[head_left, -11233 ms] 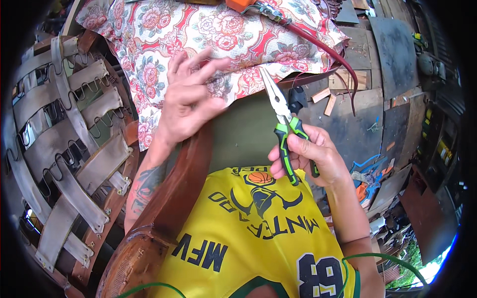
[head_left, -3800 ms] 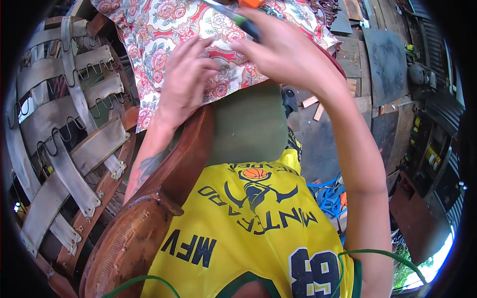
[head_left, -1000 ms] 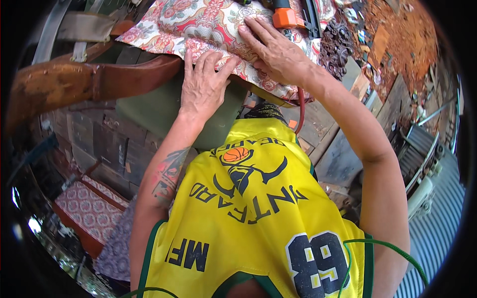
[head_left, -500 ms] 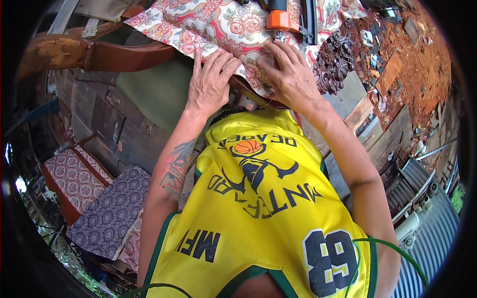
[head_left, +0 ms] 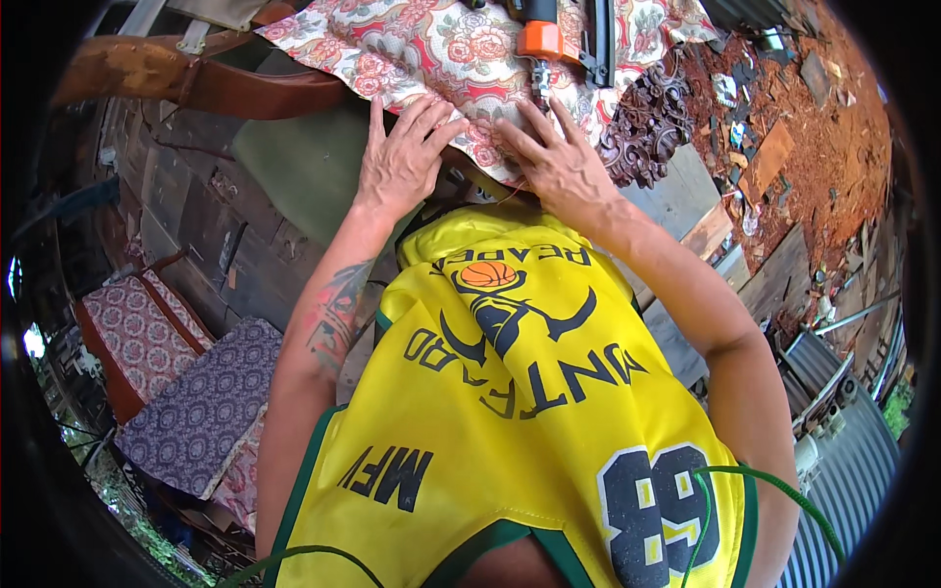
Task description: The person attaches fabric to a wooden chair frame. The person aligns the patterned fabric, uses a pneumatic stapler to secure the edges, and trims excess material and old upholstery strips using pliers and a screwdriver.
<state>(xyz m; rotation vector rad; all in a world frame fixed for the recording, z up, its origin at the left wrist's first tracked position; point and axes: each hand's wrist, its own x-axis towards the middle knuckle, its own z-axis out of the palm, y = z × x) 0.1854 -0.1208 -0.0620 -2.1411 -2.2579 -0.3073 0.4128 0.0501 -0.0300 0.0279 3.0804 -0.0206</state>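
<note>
At the near edge of the floral cloth (head_left: 431, 49): both hands lie palm down, side by side but apart, a strip of fabric between them.
Left hand (head_left: 400, 162): its fingers are fanned and slightly bent, the tips on the cloth; it seems to press rather than grip.
Right hand (head_left: 564, 171): it is spread too, fingers reaching up onto the fabric; I see nothing clasped, and its thumb is hard to make out.
Cloth and hands: the fabric lies under the fingertips and stretches away from the person, its lower border dipping between the hands.
Cloth so far: it is laid out over whatever is beneath, with soft ripples in it. The near border looks loose above a dark gap, and I see no fastening there, so I'd judge that stretch unfinished. The far side runs out of view.
Orange-and-black tool (head_left: 542, 41): it lies on the cloth just beyond the right hand, in neither hand's hold.
Carved dark wood (head_left: 647, 127): it sits to the right, beside the fabric.
Curved wooden arm (head_left: 265, 90): it runs in from the left to the cloth, above an olive-green panel (head_left: 304, 171).
Farther out: purple patterned cloth (head_left: 211, 402) lies lower left, reddish earth (head_left: 823, 176) off right.
</note>
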